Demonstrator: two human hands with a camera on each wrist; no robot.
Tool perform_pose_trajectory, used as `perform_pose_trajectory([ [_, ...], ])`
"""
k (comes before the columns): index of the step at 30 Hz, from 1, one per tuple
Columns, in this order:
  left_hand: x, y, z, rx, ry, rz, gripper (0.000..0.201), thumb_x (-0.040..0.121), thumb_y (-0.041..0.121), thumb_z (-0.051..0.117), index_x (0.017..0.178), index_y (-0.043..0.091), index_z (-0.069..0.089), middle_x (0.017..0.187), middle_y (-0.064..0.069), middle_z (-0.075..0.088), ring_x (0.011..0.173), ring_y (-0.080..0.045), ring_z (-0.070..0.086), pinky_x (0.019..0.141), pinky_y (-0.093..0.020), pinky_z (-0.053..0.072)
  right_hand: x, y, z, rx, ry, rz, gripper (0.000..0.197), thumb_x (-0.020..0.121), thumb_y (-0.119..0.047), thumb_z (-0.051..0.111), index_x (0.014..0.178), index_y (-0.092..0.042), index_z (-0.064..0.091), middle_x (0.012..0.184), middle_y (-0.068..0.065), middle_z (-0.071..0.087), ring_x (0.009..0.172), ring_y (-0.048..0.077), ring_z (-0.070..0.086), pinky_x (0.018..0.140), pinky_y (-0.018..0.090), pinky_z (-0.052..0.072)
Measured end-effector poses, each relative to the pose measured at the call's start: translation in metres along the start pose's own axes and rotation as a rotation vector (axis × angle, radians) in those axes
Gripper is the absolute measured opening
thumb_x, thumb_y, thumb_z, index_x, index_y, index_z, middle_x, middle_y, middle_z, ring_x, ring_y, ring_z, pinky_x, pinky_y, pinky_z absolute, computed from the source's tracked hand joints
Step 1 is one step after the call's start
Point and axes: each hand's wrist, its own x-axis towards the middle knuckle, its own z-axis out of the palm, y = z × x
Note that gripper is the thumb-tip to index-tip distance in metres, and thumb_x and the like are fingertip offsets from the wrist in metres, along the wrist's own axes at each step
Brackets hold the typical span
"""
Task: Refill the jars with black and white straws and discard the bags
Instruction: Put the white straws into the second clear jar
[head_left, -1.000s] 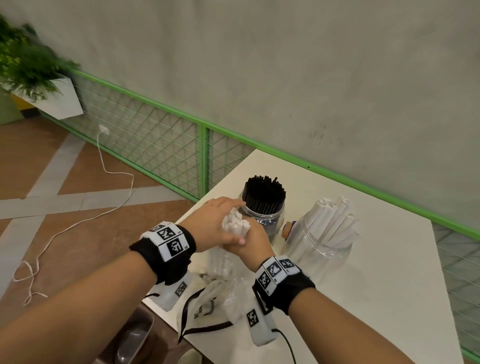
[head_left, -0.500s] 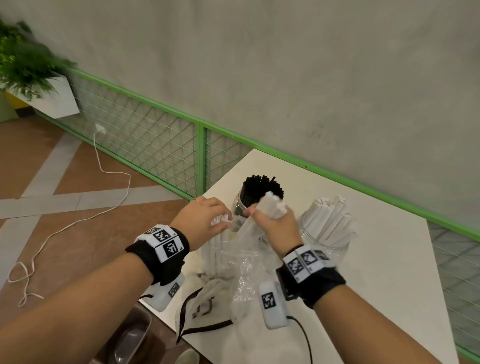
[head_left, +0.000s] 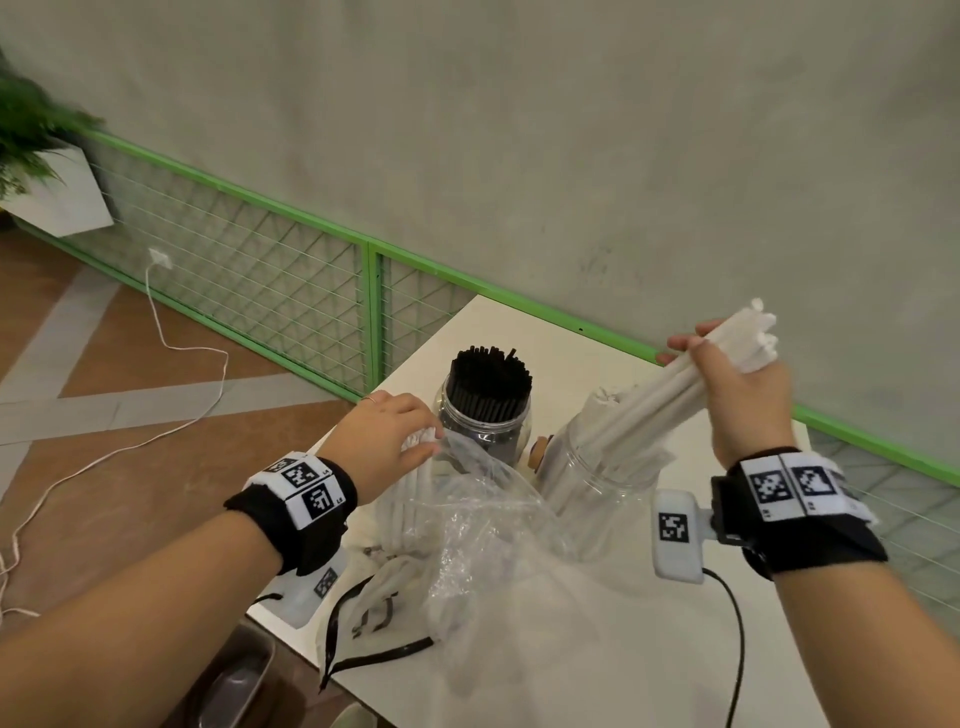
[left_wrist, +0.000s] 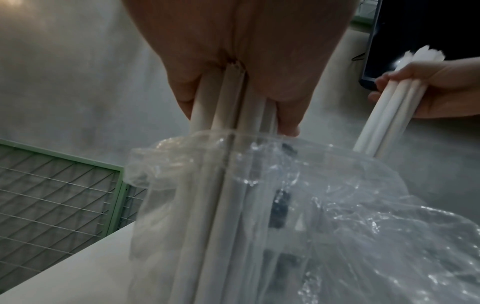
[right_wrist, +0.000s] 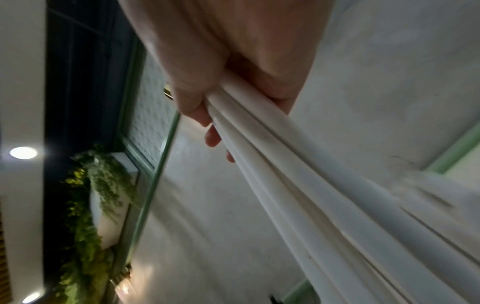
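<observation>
My right hand (head_left: 737, 395) grips a bundle of white straws (head_left: 675, 395). My left hand (head_left: 387, 441) holds more white straws inside a clear, glossy plastic bag (head_left: 483, 514). 1 clear jar (head_left: 485, 421) is packed with black straws; the other clear jar (head_left: 597, 483) holds white ones. The surface (head_left: 587, 649) is off-white. Both my wrists wear black bands (head_left: 301, 504) bearing white squares with black pixel-code patterns. Behind, a bright green railing (head_left: 291, 218) frames pale diamond-pattern wire mesh against a grey-green wall. The floor (head_left: 104, 415) is reddish-brown with grey stripes, crossed by a white cable (head_left: 171, 338).
</observation>
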Motion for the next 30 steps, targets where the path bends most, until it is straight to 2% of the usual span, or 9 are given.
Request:
perform_pose_trajectory([
  [3, 0.001, 0.002, 0.002, 0.008, 0.023, 0.014, 0.017, 0.09, 0.038, 0.055, 0.103, 0.031, 0.064, 0.111, 0.009, 0.061, 0.093, -0.015, 0.047, 0.082, -0.024, 0.028, 0.002, 0.038, 0.004, -0.142, -0.024, 0.089, 0.017, 0.079, -0.018, 0.073, 0.094, -0.017, 0.065, 0.091, 0.004, 0.073, 0.089, 0.023, 0.07, 0.088, 0.046, 0.055],
  [6, -0.001, 0.0, 0.003, 0.009, 0.015, 0.008, 0.029, 0.088, 0.05, 0.044, 0.102, 0.033, 0.063, 0.11, 0.011, 0.061, 0.09, -0.012, 0.043, 0.08, -0.024, 0.028, -0.003, 0.065, 0.001, -0.321, -0.012, 0.056, 0.033, 0.079, -0.022, 0.077, 0.108, -0.014, 0.063, 0.104, 0.0, 0.064, 0.096, 0.016, 0.057, 0.09, 0.034, 0.048],
  [8, -0.002, -0.001, 0.003, 0.007, 0.005, 0.015, 0.042, 0.084, 0.058, 0.034, 0.101, 0.034, 0.063, 0.108, 0.012, 0.061, 0.088, -0.01, 0.042, 0.079, -0.023, 0.027, -0.006, 0.075, -0.003, -0.341, -0.016, 0.051, 0.029, 0.082, -0.017, 0.073, 0.108, -0.012, 0.063, 0.1, -0.001, 0.061, 0.089, 0.013, 0.054, 0.086, 0.031, 0.046],
  [13, -0.001, 0.0, 0.003, 0.01, 0.014, 0.01, 0.021, 0.09, 0.044, 0.051, 0.103, 0.032, 0.063, 0.11, 0.011, 0.06, 0.09, -0.01, 0.041, 0.08, -0.023, 0.025, 0.002, 0.088, -0.003, -0.427, -0.002, 0.1, 0.016, 0.084, -0.014, 0.069, 0.098, -0.017, 0.063, 0.08, -0.007, 0.054, 0.075, 0.014, 0.047, 0.076, 0.034, 0.043],
  [17, -0.001, -0.001, 0.003, 0.014, 0.005, -0.006, 0.022, 0.091, 0.044, 0.051, 0.105, 0.032, 0.062, 0.112, 0.011, 0.059, 0.092, -0.01, 0.04, 0.079, -0.022, 0.023, 0.01, 0.089, 0.002, -0.259, 0.086, 0.228, 0.035, 0.081, -0.028, 0.072, 0.112, -0.019, 0.058, 0.097, -0.001, 0.062, 0.097, 0.018, 0.057, 0.09, 0.034, 0.045],
  [20, 0.0, -0.002, 0.003, 0.01, -0.001, 0.002, 0.041, 0.085, 0.059, 0.036, 0.103, 0.034, 0.062, 0.11, 0.012, 0.059, 0.089, -0.009, 0.04, 0.078, -0.023, 0.024, 0.019, 0.087, 0.007, -0.379, 0.129, 0.247, 0.039, 0.082, -0.032, 0.072, 0.113, -0.012, 0.059, 0.094, 0.002, 0.06, 0.09, 0.018, 0.055, 0.084, 0.027, 0.041],
  [24, -0.001, -0.002, 0.003, -0.002, 0.009, 0.006, 0.053, 0.079, 0.063, 0.024, 0.101, 0.034, 0.063, 0.108, 0.013, 0.06, 0.087, -0.009, 0.04, 0.078, -0.023, 0.025, 0.028, 0.088, 0.014, -0.517, 0.124, 0.248, 0.032, 0.08, -0.024, 0.074, 0.105, -0.006, 0.065, 0.079, -0.002, 0.061, 0.085, 0.02, 0.057, 0.087, 0.032, 0.046],
  [27, -0.002, -0.003, 0.004, -0.008, 0.02, 0.003, 0.053, 0.079, 0.063, 0.025, 0.101, 0.034, 0.063, 0.108, 0.012, 0.06, 0.087, -0.009, 0.04, 0.079, -0.023, 0.025, 0.016, 0.084, 0.02, -0.662, 0.052, 0.093, 0.023, 0.082, -0.026, 0.072, 0.1, -0.014, 0.066, 0.093, 0.001, 0.063, 0.099, 0.025, 0.056, 0.08, 0.028, 0.037],
  [30, -0.002, -0.005, 0.004, -0.007, 0.021, 0.008, 0.052, 0.079, 0.063, 0.026, 0.101, 0.034, 0.063, 0.107, 0.012, 0.061, 0.087, -0.009, 0.04, 0.079, -0.024, 0.026, -0.011, 0.076, 0.02, -0.87, -0.032, -0.282, 0.015, 0.083, -0.03, 0.07, 0.095, -0.023, 0.067, 0.101, -0.006, 0.059, 0.104, 0.021, 0.044, 0.081, 0.033, 0.032],
])
